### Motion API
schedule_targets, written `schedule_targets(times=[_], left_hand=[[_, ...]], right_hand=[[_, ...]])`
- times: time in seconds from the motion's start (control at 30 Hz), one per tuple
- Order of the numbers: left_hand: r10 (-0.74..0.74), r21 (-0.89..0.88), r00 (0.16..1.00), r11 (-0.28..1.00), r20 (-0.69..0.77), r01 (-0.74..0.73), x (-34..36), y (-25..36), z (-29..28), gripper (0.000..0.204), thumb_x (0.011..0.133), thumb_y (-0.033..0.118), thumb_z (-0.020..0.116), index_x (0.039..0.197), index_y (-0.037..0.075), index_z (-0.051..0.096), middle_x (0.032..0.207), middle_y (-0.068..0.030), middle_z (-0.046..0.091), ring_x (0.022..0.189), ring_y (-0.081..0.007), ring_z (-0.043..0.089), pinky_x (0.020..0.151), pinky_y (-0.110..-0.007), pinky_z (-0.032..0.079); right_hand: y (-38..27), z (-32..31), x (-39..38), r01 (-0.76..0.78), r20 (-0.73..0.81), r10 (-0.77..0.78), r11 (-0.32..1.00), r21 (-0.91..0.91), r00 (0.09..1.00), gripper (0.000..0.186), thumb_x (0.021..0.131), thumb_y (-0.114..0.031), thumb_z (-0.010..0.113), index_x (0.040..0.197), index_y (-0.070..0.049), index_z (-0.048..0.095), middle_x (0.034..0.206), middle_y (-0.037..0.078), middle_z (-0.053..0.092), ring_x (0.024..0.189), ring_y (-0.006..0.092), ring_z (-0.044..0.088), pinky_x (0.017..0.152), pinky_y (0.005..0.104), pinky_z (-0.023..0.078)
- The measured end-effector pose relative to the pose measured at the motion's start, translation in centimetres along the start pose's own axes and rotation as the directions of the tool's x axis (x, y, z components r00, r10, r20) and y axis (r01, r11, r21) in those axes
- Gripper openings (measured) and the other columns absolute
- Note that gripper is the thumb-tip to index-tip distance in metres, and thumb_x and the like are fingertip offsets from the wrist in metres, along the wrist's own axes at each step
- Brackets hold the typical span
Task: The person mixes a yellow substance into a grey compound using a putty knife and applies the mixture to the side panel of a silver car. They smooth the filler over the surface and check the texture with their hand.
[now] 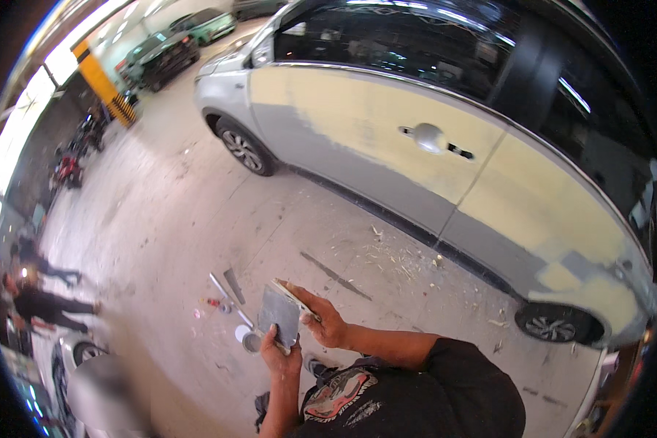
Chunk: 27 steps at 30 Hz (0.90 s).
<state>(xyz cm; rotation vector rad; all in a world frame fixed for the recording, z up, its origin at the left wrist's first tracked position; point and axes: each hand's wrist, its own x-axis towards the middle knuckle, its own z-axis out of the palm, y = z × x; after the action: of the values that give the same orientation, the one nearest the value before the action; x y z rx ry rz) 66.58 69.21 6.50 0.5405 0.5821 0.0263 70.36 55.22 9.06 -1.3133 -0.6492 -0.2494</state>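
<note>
My left hand (279,356) grips a flat grey plate (278,310) by its near edge, with the thumb pressed on its face. Closed around a thin, flat spreader (296,298) is my right hand (324,318); the spreader has a pale edge and lies against or very near the plate's right side. I cannot tell if they touch. Beyond both hands stands a grey car (328,150). Pale yellow filler (518,186) covers much of its two doors, with grey patches around it.
On the floor left of my hands are an open round can (252,342), a white disc (241,333), a long straight bar (231,300) and small red things (213,301). Pale scraps (387,255) litter the floor beside the car. People (47,303) stand far left, near a yellow pillar (98,80).
</note>
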Motion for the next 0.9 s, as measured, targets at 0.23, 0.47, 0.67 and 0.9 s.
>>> schedule_targets(times=[0.23, 0.47, 0.67, 0.9], left_hand=[[-0.03, 0.098, 0.987, 0.995, 0.158, 0.014, -1.1, 1.5, 1.8, 0.026, 0.077, 0.014, 0.058, 0.102, 0.006, 0.056, 0.094, -0.0031, 0.063, 0.084, -0.0185, 0.062, 0.067, -0.032, 0.05], [-0.094, 0.056, 0.97, 0.995, 0.223, 0.083, -1.8, 3.9, -0.4, 0.031, 0.079, 0.016, 0.058, 0.108, 0.005, 0.054, 0.097, -0.0039, 0.063, 0.086, -0.0191, 0.063, 0.067, -0.03, 0.051], [-0.065, 0.085, 0.945, 0.996, 0.321, 0.039, -1.6, 7.9, -1.0, 0.033, 0.079, 0.017, 0.059, 0.109, 0.006, 0.054, 0.099, -0.005, 0.063, 0.086, -0.0189, 0.063, 0.067, -0.03, 0.051], [-0.144, 0.104, 0.91, 0.988, 0.389, 0.112, -2.5, 9.8, -2.1, 0.031, 0.08, 0.017, 0.058, 0.108, 0.005, 0.054, 0.098, -0.0062, 0.063, 0.084, -0.0209, 0.064, 0.067, -0.032, 0.052]], right_hand=[[0.3, 1.3, -4.7, -0.181, -0.057, 0.178, 0.982, -0.061, 0.982, 0.048, 0.093, -0.009, 0.041, 0.138, -0.002, 0.029, 0.142, 0.017, 0.032, 0.132, 0.0282, 0.03, 0.107, 0.0353, 0.025], [-2.7, 5.0, -3.6, -0.002, -0.082, -0.014, 0.982, -0.19, 0.997, 0.047, 0.093, -0.01, 0.042, 0.137, 0.001, 0.03, 0.137, 0.019, 0.038, 0.129, 0.029, 0.036, 0.104, 0.035, 0.028], [-3.4, 7.9, -4.7, -0.147, -0.15, 0.097, 0.919, -0.366, 0.984, 0.053, 0.086, 0.003, 0.047, 0.136, -0.002, 0.033, 0.137, 0.018, 0.039, 0.127, 0.0306, 0.038, 0.103, 0.0349, 0.031], [-2.6, 9.5, -4.7, -0.268, -0.203, 0.195, 0.856, -0.442, 0.96, 0.049, 0.083, 0.003, 0.052, 0.13, -0.006, 0.044, 0.122, 0.018, 0.053, 0.108, 0.0305, 0.055, 0.088, 0.0341, 0.045]])
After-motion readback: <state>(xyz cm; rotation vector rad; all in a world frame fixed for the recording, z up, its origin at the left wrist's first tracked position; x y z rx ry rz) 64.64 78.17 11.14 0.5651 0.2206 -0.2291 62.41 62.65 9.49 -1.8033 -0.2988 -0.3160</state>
